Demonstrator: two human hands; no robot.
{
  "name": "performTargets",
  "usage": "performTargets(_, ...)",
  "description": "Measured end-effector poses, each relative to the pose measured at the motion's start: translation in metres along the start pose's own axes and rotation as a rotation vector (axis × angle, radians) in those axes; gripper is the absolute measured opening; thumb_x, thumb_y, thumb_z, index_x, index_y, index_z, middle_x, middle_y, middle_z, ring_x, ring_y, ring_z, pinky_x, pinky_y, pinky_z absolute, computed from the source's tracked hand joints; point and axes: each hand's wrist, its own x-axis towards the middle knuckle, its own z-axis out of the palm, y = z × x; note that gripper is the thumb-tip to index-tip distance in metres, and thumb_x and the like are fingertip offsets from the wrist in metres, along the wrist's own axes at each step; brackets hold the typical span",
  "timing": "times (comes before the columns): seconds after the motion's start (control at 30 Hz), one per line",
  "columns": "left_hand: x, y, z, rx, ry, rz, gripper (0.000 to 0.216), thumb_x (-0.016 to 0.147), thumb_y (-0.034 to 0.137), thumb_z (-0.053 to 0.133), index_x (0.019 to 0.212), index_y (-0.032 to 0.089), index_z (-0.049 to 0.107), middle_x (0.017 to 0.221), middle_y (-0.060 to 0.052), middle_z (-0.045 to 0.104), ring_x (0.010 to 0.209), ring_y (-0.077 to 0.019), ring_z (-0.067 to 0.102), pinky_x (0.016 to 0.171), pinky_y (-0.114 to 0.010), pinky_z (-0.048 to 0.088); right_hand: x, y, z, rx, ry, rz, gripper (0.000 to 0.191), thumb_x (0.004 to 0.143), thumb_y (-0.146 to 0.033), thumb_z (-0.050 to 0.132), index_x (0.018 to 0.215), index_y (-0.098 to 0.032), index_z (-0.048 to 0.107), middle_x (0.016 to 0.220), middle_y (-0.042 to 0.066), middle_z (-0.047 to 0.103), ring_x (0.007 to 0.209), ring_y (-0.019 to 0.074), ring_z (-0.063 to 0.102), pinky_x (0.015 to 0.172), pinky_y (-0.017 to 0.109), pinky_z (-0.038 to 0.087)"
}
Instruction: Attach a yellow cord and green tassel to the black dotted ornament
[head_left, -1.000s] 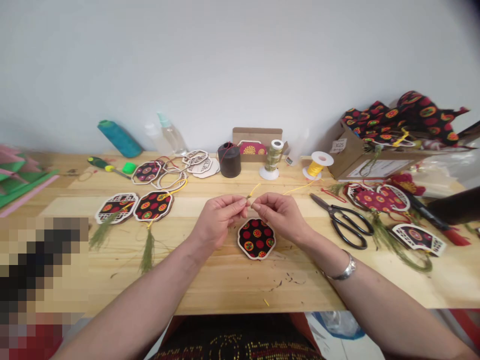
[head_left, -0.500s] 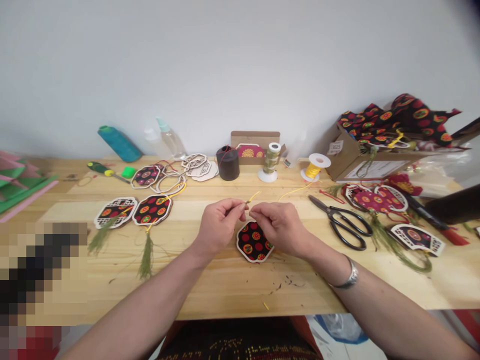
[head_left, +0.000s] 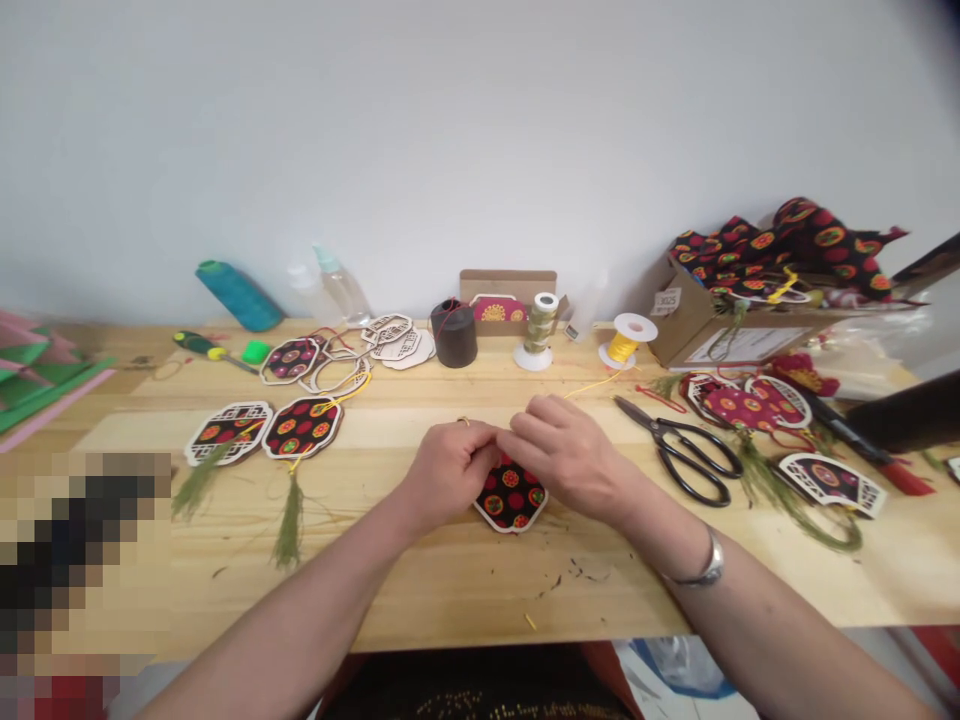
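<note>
My left hand [head_left: 456, 470] is pinched closed on a yellow cord, whose end its fingers now hide. Against it, my right hand [head_left: 566, 455] has thumb and fingers pressed together where the cord comes in. That yellow cord [head_left: 592, 383] trails from a yellow spool [head_left: 621, 346] and passes behind my right hand. Below my fingertips is a black patterned fabric ornament [head_left: 511, 497] with a pale scalloped rim, its top covered by both hands. To the right of my right hand lie black-handled scissors [head_left: 686, 450], blades spread a little.
Tasselled ornaments [head_left: 302, 428] lie at left, more [head_left: 829, 482] at right. Along the wall stand a teal thread cone [head_left: 238, 296], a black spool [head_left: 454, 335], a greenish spool [head_left: 540, 330] and a cardboard box [head_left: 720, 335] with fabric. Scraps [head_left: 559, 580] dot the table near its front edge.
My hands have come together over the ornament's top. The yellow cord end that stuck up from my left fingers is now out of sight. The view has shifted slightly.
</note>
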Motion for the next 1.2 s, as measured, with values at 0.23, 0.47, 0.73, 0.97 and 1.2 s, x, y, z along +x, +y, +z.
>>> performTargets(0.23, -0.001, 0.000, 0.000, -0.316, 0.024, -0.050, 0.013, 0.082, 0.021, 0.059, 0.082, 0.019, 0.071, 0.069, 0.001, 0.071, 0.065, -0.0117, 0.064, 0.064, -0.021, 0.050, -0.005, 0.018, 0.014, 0.775, 0.152, 0.570, 0.013, 0.082, -0.017, 0.058, 0.072, -0.014, 0.066, 0.067, 0.002, 0.063, 0.062, 0.0105, 0.054, 0.058, 0.023, 0.041)
performTargets(0.47, 0.001, 0.002, -0.003, -0.302, 0.243, -0.164, 0.017, 0.082, 0.021, 0.057, 0.069, 0.017, 0.067, 0.065, 0.001, 0.068, 0.065, -0.0107, 0.061, 0.068, -0.021, 0.048, -0.002, 0.009, 0.020, 1.009, 0.081, 0.808, 0.019, 0.079, -0.028, 0.060, 0.072, -0.012, 0.068, 0.060, 0.001, 0.062, 0.052, 0.0080, 0.046, 0.049, 0.021, 0.036)
performTargets(0.73, 0.004, 0.002, -0.003, -0.368, 0.174, -0.256, 0.020, 0.082, 0.024, 0.054, 0.066, 0.016, 0.064, 0.063, 0.001, 0.063, 0.061, -0.0106, 0.056, 0.063, -0.023, 0.045, -0.005, 0.004, 0.021, 0.753, 0.080, 0.694, 0.020, 0.083, -0.024, 0.055, 0.075, -0.014, 0.071, 0.060, 0.001, 0.063, 0.053, 0.0073, 0.046, 0.051, 0.019, 0.035)
performTargets(0.97, 0.002, 0.002, -0.003, -0.419, 0.173, -0.262, 0.019, 0.082, 0.025, 0.055, 0.067, 0.016, 0.064, 0.065, 0.001, 0.062, 0.063, -0.0114, 0.056, 0.064, -0.023, 0.044, -0.005, 0.004, 0.020, 0.702, 0.059, 0.713, 0.021, 0.083, -0.025, 0.055, 0.077, -0.015, 0.071, 0.058, 0.000, 0.061, 0.051, 0.0072, 0.044, 0.050, 0.020, 0.034)
performTargets(1.2, 0.003, 0.003, -0.002, -0.400, 0.177, -0.269, 0.019, 0.082, 0.027, 0.055, 0.068, 0.016, 0.063, 0.064, 0.001, 0.062, 0.060, -0.0104, 0.054, 0.061, -0.022, 0.043, -0.005, 0.004, 0.020, 0.685, 0.058, 0.687, 0.020, 0.084, -0.025, 0.055, 0.076, -0.015, 0.070, 0.057, -0.001, 0.060, 0.050, 0.0069, 0.045, 0.050, 0.020, 0.034)
